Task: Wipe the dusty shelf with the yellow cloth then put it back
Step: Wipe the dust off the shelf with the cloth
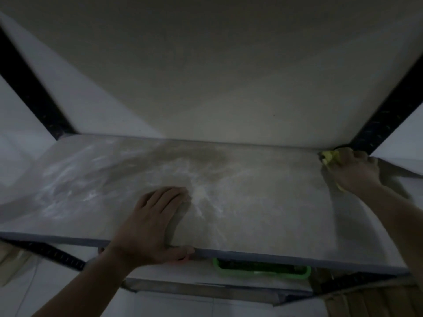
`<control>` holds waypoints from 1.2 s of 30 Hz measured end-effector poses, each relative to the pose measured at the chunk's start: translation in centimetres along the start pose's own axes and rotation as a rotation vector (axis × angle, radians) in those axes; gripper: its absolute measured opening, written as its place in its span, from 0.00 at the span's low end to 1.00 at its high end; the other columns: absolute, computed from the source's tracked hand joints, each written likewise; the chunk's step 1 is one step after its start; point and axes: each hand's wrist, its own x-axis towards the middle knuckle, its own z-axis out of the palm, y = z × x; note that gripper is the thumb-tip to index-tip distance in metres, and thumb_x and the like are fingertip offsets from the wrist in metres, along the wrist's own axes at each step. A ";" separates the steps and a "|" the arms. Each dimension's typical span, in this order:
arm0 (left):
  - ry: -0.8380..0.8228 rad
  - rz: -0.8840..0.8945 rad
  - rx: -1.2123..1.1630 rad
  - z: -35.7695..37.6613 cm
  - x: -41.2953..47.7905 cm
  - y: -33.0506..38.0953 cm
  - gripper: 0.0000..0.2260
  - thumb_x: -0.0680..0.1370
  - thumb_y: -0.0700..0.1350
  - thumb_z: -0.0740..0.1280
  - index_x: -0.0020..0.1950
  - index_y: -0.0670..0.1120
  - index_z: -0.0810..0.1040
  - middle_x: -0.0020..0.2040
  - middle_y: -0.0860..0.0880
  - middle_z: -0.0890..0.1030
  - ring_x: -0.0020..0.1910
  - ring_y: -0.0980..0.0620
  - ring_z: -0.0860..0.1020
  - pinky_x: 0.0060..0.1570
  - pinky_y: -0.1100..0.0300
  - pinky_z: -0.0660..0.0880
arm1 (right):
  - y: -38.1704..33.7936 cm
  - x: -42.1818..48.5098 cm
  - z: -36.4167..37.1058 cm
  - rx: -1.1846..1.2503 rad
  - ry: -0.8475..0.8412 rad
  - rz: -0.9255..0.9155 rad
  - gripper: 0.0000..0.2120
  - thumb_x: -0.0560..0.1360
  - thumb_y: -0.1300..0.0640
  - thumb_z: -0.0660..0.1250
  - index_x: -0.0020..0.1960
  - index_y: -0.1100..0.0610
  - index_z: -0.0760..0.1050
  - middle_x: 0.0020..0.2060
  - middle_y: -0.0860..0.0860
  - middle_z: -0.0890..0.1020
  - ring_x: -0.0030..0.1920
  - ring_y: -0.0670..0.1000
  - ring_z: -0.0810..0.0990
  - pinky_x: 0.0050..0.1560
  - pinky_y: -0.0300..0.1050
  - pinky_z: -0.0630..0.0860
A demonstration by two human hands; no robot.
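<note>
The dusty shelf (251, 191) is a pale board streaked with white powder, spanning the view under dim light. My right hand (352, 171) presses the yellow cloth (329, 157) onto the shelf's far right corner; most of the cloth is hidden under the hand, with yellow showing at the fingertips and by the wrist. My left hand (155, 223) lies flat on the shelf's front middle, fingers straight on top and thumb hooked over the front edge.
Black perforated uprights stand at the back left (34, 99) and back right (386, 110) of the rack. A green-rimmed container (261, 269) sits on the lower level under the front edge. A cardboard box (370, 300) is at the lower right.
</note>
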 end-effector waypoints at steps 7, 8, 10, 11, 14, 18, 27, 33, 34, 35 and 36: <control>0.001 -0.004 0.012 0.1 0.1 0.0 0.49 0.71 0.79 0.61 0.79 0.43 0.68 0.79 0.45 0.68 0.77 0.45 0.67 0.75 0.45 0.65 | -12.7 -3.6 -1.7 0.064 0.095 -0.303 0.18 0.77 0.48 0.53 0.65 0.49 0.70 0.67 0.56 0.69 0.65 0.59 0.68 0.62 0.50 0.65; -0.001 -0.007 0.014 0.1 0.1 0.1 0.49 0.71 0.79 0.61 0.79 0.43 0.68 0.79 0.46 0.69 0.77 0.45 0.67 0.75 0.45 0.64 | -15.2 -4.4 -1.3 0.101 0.081 -0.323 0.19 0.77 0.49 0.56 0.66 0.49 0.70 0.68 0.55 0.69 0.65 0.58 0.68 0.64 0.50 0.65; 0.005 -0.010 0.016 0.1 0.1 0.1 0.49 0.71 0.79 0.62 0.79 0.43 0.68 0.78 0.46 0.69 0.77 0.45 0.68 0.75 0.46 0.64 | -20.4 -7.3 -1.2 0.213 0.098 -0.343 0.21 0.74 0.51 0.62 0.67 0.52 0.71 0.65 0.58 0.71 0.63 0.59 0.70 0.62 0.50 0.67; 0.010 -0.006 0.014 0.0 0.0 0.1 0.49 0.71 0.79 0.63 0.78 0.43 0.69 0.78 0.46 0.69 0.77 0.45 0.68 0.74 0.46 0.65 | -22.6 -8.9 -1.2 0.284 0.144 -0.379 0.21 0.73 0.53 0.66 0.65 0.53 0.73 0.62 0.59 0.73 0.61 0.61 0.72 0.61 0.51 0.69; 0.022 0.009 0.009 -0.1 0.0 0.2 0.49 0.71 0.78 0.64 0.78 0.42 0.69 0.78 0.45 0.70 0.76 0.44 0.69 0.73 0.45 0.67 | -25.8 -11.3 -1.6 0.435 0.051 -0.488 0.21 0.74 0.55 0.64 0.67 0.50 0.71 0.65 0.57 0.71 0.62 0.61 0.69 0.63 0.52 0.69; 0.016 0.004 0.011 -0.1 -0.1 0.1 0.48 0.72 0.78 0.62 0.78 0.42 0.69 0.78 0.45 0.69 0.76 0.44 0.69 0.73 0.43 0.68 | -20.1 -8.0 -3.4 0.453 0.038 -0.540 0.20 0.77 0.47 0.63 0.67 0.50 0.72 0.65 0.53 0.75 0.63 0.57 0.74 0.63 0.49 0.69; 0.014 0.022 0.005 0.2 0.0 -0.1 0.48 0.72 0.78 0.61 0.77 0.41 0.70 0.78 0.44 0.70 0.76 0.43 0.69 0.72 0.42 0.68 | 2.1 -2.8 -2.7 -0.003 0.103 -0.149 0.24 0.80 0.43 0.51 0.74 0.48 0.59 0.73 0.54 0.63 0.64 0.59 0.73 0.57 0.57 0.75; 0.001 0.014 0.003 0.3 0.0 -0.1 0.48 0.72 0.78 0.60 0.78 0.41 0.69 0.78 0.44 0.69 0.76 0.43 0.69 0.72 0.41 0.68 | -0.7 -4.1 -2.3 -0.047 0.121 -0.172 0.25 0.78 0.47 0.50 0.71 0.55 0.67 0.65 0.62 0.72 0.59 0.65 0.74 0.60 0.62 0.70; 0.009 0.017 -0.002 0.3 0.1 -0.1 0.48 0.72 0.78 0.61 0.78 0.41 0.69 0.78 0.44 0.70 0.76 0.42 0.69 0.72 0.41 0.68 | -2.5 -5.1 -2.4 -0.028 0.147 -0.245 0.26 0.76 0.47 0.49 0.70 0.55 0.68 0.63 0.62 0.73 0.56 0.65 0.74 0.58 0.61 0.69; 0.016 0.020 -0.005 0.2 0.1 -0.1 0.48 0.72 0.77 0.61 0.77 0.41 0.70 0.77 0.44 0.70 0.75 0.42 0.70 0.71 0.41 0.68 | -4.4 -6.3 -2.4 0.002 0.165 -0.298 0.27 0.74 0.46 0.48 0.68 0.55 0.68 0.62 0.61 0.73 0.55 0.64 0.74 0.57 0.59 0.68; 0.020 0.025 -0.006 0.1 0.1 0.0 0.47 0.72 0.77 0.61 0.77 0.41 0.70 0.77 0.44 0.71 0.75 0.42 0.70 0.70 0.41 0.68 | -6.7 -7.8 -2.4 0.081 0.148 -0.260 0.26 0.73 0.47 0.49 0.67 0.55 0.69 0.61 0.60 0.73 0.54 0.63 0.73 0.57 0.56 0.67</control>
